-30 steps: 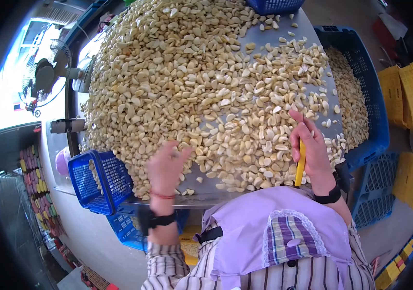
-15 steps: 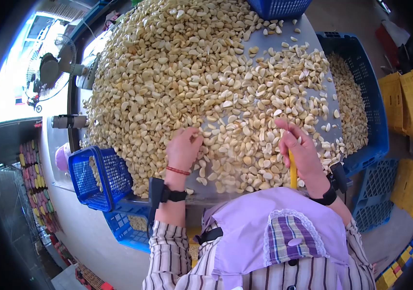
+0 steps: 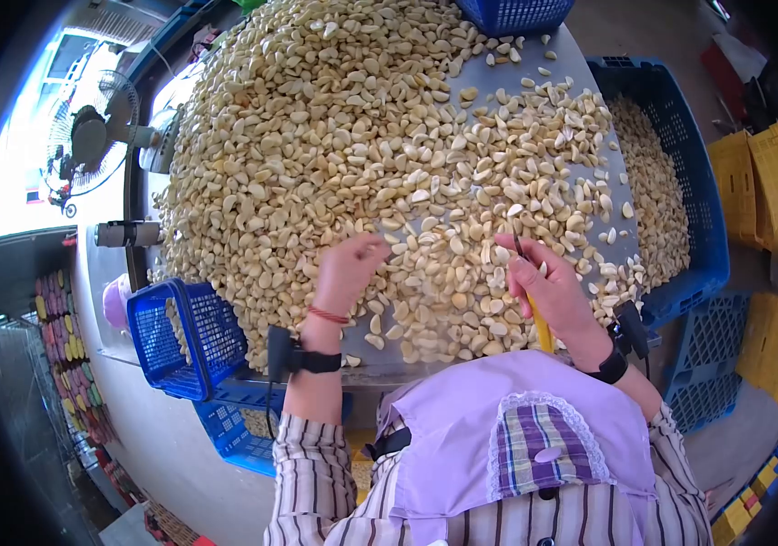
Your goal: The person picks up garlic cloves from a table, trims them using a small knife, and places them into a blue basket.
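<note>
A thick spread of pale cashew nuts (image 3: 316, 136) covers most of the metal table (image 3: 580, 68). My left hand (image 3: 350, 270) is low over the nuts, its fingers curled together; anything between them is hidden. To its right, my right hand (image 3: 548, 289) is closed around a small knife (image 3: 542, 329) with a yellow handle. The dark, narrow blade pokes out past the index finger. A pale bit, seemingly a nut, shows by the right thumb. Loose cashews lie between and below both hands.
A large blue crate (image 3: 712, 209) of nuts stands against the table's right side. Blue baskets sit at the left corner (image 3: 166, 341) and far edge (image 3: 516, 16). A fan (image 3: 88, 136) stands at the left. Yellow crates (image 3: 771, 182) are at far right.
My right hand has shifted left with the knife, its blade now nearer the left hand. My left hand has moved slightly and turned, with its fingers more tucked in.
</note>
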`<action>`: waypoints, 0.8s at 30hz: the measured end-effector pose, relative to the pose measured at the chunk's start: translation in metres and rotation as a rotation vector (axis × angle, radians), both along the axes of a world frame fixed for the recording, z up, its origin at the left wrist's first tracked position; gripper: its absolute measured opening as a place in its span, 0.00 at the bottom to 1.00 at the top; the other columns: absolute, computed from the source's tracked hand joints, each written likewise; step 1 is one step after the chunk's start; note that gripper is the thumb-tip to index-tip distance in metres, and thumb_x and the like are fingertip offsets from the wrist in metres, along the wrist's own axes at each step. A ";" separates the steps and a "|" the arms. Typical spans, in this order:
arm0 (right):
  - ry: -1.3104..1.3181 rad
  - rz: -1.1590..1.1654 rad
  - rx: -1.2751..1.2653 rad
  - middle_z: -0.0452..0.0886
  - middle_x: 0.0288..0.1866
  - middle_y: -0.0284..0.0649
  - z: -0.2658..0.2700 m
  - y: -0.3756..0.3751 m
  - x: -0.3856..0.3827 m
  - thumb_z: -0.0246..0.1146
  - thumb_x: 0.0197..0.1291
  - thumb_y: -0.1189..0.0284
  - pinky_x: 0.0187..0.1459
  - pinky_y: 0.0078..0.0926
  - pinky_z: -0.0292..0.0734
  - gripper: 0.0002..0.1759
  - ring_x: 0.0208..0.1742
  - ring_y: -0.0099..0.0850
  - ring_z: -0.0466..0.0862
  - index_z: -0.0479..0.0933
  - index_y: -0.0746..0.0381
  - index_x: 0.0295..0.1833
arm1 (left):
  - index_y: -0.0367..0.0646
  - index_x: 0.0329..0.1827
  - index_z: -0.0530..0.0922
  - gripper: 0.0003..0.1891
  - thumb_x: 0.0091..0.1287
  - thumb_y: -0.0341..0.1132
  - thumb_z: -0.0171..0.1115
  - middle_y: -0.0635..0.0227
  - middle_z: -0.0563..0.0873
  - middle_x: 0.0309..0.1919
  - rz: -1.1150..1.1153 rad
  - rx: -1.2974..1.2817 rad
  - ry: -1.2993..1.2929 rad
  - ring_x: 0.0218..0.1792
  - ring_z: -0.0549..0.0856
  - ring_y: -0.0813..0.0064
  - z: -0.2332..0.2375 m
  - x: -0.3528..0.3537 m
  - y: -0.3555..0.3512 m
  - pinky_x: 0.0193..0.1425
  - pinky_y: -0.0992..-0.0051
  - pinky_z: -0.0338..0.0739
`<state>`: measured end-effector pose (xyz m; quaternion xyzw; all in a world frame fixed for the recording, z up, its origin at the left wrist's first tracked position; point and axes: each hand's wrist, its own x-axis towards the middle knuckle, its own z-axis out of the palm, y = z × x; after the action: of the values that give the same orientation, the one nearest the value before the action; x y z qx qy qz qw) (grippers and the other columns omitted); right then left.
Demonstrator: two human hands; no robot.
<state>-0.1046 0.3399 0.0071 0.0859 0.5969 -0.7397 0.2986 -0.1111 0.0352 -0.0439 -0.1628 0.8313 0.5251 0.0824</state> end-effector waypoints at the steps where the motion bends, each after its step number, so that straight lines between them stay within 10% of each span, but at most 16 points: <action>1: 0.003 0.000 0.002 0.73 0.26 0.29 0.002 0.000 0.000 0.58 0.68 0.62 0.20 0.09 0.64 0.23 0.18 0.12 0.68 0.72 0.60 0.64 | 0.41 0.31 0.78 0.09 0.66 0.36 0.58 0.66 0.83 0.29 -0.282 -0.431 0.110 0.27 0.84 0.67 -0.002 0.001 0.004 0.26 0.70 0.76; 2: -0.003 -0.002 0.008 0.74 0.26 0.29 0.005 0.000 -0.001 0.58 0.68 0.62 0.20 0.09 0.64 0.23 0.18 0.12 0.68 0.72 0.60 0.64 | 0.41 0.30 0.79 0.09 0.64 0.37 0.60 0.64 0.83 0.29 -0.564 -0.859 0.224 0.28 0.85 0.63 -0.004 0.001 0.009 0.28 0.67 0.77; 8: 0.019 -0.204 -0.056 0.73 0.25 0.30 0.006 0.027 -0.009 0.56 0.69 0.62 0.20 0.11 0.64 0.23 0.17 0.14 0.68 0.71 0.62 0.64 | 0.41 0.37 0.79 0.09 0.60 0.37 0.64 0.60 0.83 0.30 -0.698 -0.955 0.087 0.31 0.86 0.62 0.007 -0.011 0.017 0.31 0.66 0.79; 14: 0.056 -0.147 -0.079 0.75 0.27 0.31 0.008 0.030 -0.004 0.56 0.69 0.63 0.20 0.11 0.64 0.24 0.16 0.14 0.68 0.67 0.60 0.67 | 0.37 0.44 0.81 0.08 0.63 0.27 0.64 0.76 0.80 0.27 0.054 0.534 -0.214 0.22 0.72 0.88 0.040 -0.003 0.050 0.23 0.87 0.66; 24: 0.241 0.385 0.037 0.79 0.45 0.32 0.031 0.001 0.005 0.62 0.64 0.63 0.39 0.16 0.74 0.37 0.36 0.16 0.76 0.56 0.56 0.75 | 0.41 0.39 0.77 0.08 0.60 0.21 0.65 0.74 0.80 0.29 0.063 0.951 -0.001 0.22 0.71 0.90 0.053 0.032 0.118 0.22 0.87 0.63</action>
<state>-0.0997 0.3405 0.0377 -0.1134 0.6470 -0.6630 0.3591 -0.0795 0.1527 0.0089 -0.1327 0.4934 0.8494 0.1322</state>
